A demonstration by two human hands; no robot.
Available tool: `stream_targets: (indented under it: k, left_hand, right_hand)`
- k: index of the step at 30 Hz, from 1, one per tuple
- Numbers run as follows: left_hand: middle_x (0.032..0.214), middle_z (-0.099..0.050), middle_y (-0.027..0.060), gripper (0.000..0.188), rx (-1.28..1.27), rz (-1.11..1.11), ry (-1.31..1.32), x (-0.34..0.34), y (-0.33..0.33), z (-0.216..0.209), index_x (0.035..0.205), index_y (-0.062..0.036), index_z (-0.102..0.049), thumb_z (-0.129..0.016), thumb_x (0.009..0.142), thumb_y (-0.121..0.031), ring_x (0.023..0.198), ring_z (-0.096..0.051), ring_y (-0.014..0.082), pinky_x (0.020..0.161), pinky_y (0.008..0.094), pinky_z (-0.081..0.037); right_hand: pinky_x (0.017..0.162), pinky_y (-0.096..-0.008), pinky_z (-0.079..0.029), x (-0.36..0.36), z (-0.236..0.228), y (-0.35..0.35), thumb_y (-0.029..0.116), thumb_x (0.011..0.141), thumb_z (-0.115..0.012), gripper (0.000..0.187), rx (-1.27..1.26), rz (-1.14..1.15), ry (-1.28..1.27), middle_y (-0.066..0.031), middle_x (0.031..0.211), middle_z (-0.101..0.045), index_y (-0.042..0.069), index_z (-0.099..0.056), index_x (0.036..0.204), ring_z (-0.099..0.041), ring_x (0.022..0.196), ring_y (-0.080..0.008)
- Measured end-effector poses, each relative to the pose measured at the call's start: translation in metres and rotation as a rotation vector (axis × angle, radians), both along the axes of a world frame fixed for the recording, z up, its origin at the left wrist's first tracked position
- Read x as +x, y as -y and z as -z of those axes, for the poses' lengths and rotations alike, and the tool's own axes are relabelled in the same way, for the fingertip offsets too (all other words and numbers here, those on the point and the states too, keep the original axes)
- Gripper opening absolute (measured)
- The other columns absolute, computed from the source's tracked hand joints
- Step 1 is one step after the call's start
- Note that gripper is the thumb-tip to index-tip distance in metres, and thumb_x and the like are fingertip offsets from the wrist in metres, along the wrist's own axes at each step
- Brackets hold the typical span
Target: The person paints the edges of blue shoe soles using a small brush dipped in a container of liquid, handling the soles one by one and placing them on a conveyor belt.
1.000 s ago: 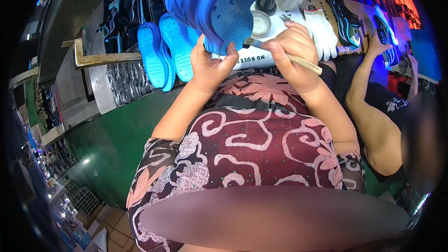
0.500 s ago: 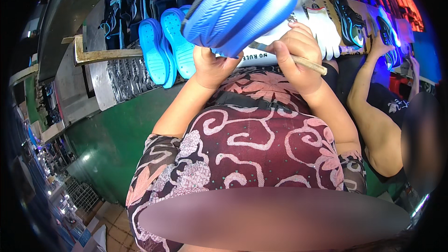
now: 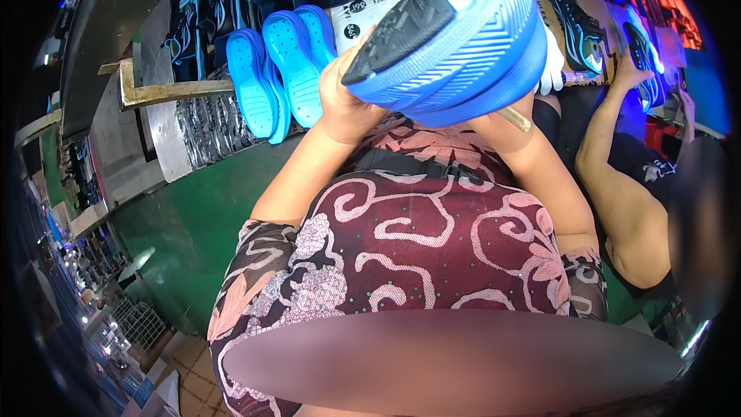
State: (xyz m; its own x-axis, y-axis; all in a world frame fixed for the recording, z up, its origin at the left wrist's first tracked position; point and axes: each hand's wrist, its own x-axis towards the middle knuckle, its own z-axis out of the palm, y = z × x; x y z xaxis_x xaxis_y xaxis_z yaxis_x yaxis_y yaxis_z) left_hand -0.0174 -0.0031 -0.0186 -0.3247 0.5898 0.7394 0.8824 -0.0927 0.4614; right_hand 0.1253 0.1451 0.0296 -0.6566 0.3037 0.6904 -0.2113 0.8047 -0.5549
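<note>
A blue shoe sole (image 3: 471,54) with a black tread is raised in front of me, tilted so its ridged side and tread face me. My left hand (image 3: 345,100) is closed on its left end. Behind its right end is my right hand (image 3: 498,125), mostly hidden by the sole. The wooden handle of a brush (image 3: 516,118) sticks out of that hand; the brush's other end is hidden. Whether the right fingers also touch the sole cannot be seen. Left of my left hand, lighter blue soles (image 3: 297,66) lie side by side on the bench.
A white printed sheet (image 3: 361,15) lies behind the sole, and part of a white glove (image 3: 551,69) shows to its right. Black-and-blue shoes (image 3: 575,35) stand farther right. Beside me, a co-worker's hand (image 3: 629,76) holds another shoe. A metal bar (image 3: 174,93) juts at left.
The blue sole has come down and to the right, turning so its black tread shows. It now covers most of my right hand and the brush.
</note>
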Motion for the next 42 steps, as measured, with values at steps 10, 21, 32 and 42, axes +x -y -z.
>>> stream_targets:
  k: [10, 21, 32, 42]
  left_hand:
    - [0.101, -0.064, 0.0149, 0.041, 0.084, 0.065, 0.566, 0.003, 0.001, -0.055, 0.117, 0.0048, -0.051, -0.057, 0.076, 0.004, 0.089, -0.064, 0.0256, 0.082, 0.0360, -0.049]
    - [0.079, -0.058, 0.0070, 0.050, -0.716, 0.741, 1.140, 0.031, -0.128, -0.104, 0.123, 0.0040, -0.040, -0.060, 0.080, -0.013, 0.047, -0.052, 0.0090, 0.042, 0.0201, -0.043]
    - [0.088, -0.064, 0.0139, 0.035, -0.941, 0.599, 1.851, 0.063, -0.211, 0.022, 0.111, 0.0007, -0.051, -0.054, 0.093, -0.029, 0.066, -0.062, 0.0184, 0.057, 0.0261, -0.053]
    - [0.090, -0.065, 0.0136, 0.046, -0.484, 0.923, 1.166, 0.105, -0.220, -0.197, 0.127, -0.0037, -0.047, -0.053, 0.091, -0.032, 0.066, -0.057, 0.0143, 0.062, 0.0231, -0.045]
  right_hand:
    - [0.062, -0.0291, -0.044, 0.037, 0.038, -0.029, 0.012, 0.090, -0.055, 0.025, -0.501, 0.074, 0.162, -0.0053, 0.067, -0.060, 0.001, -0.064, 0.069, -0.054, 0.060, -0.0151]
    - [0.059, -0.0272, -0.046, 0.070, 0.070, -0.028, 0.020, 0.088, -0.061, 0.025, -0.967, 0.277, 0.098, -0.0051, 0.067, -0.066, -0.001, -0.069, 0.079, -0.059, 0.062, -0.0120]
    - [0.056, -0.0254, -0.044, 0.084, 0.121, -0.036, 0.024, 0.093, -0.054, 0.029, -1.106, 0.167, 0.126, -0.0020, 0.068, -0.061, 0.003, -0.065, 0.077, -0.054, 0.060, -0.0092]
    - [0.065, -0.0276, -0.045, 0.090, 0.083, -0.037, 0.025, 0.094, -0.051, 0.030, -0.824, 0.140, 0.108, -0.0058, 0.070, -0.060, 0.003, -0.067, 0.080, -0.056, 0.065, -0.0136]
